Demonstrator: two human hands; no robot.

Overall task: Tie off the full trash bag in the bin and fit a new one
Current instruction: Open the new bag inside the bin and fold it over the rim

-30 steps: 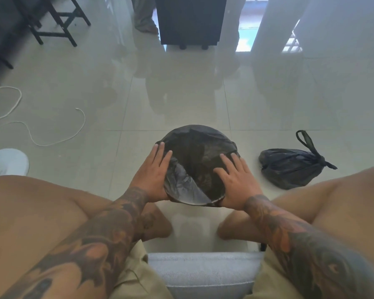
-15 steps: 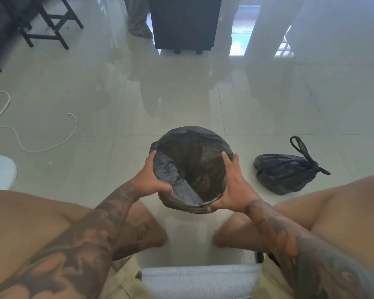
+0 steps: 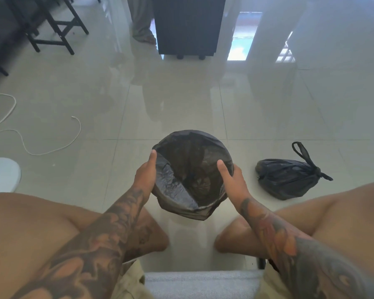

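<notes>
A small round bin (image 3: 203, 209) stands on the tiled floor between my knees. A new black bag (image 3: 190, 160) lines it, its edge folded over the rim. My left hand (image 3: 145, 175) grips the left side of the rim, thumb along the top. My right hand (image 3: 231, 180) grips the right side, thumb inside the opening. The tied-off full black bag (image 3: 285, 180) lies on the floor to the right of the bin, its knotted handles pointing up and right.
A white cord (image 3: 52, 145) loops over the floor at left, near a white object (image 3: 2, 173) at the left edge. Black stool legs (image 3: 56, 33) stand at far left, a black cabinet (image 3: 188, 26) and a person's foot (image 3: 144, 36) straight ahead. I sit on a grey cushion (image 3: 201, 283).
Both hands slid from lying flat on the bag's top down to gripping the bin's sides. The view drew slightly back.
</notes>
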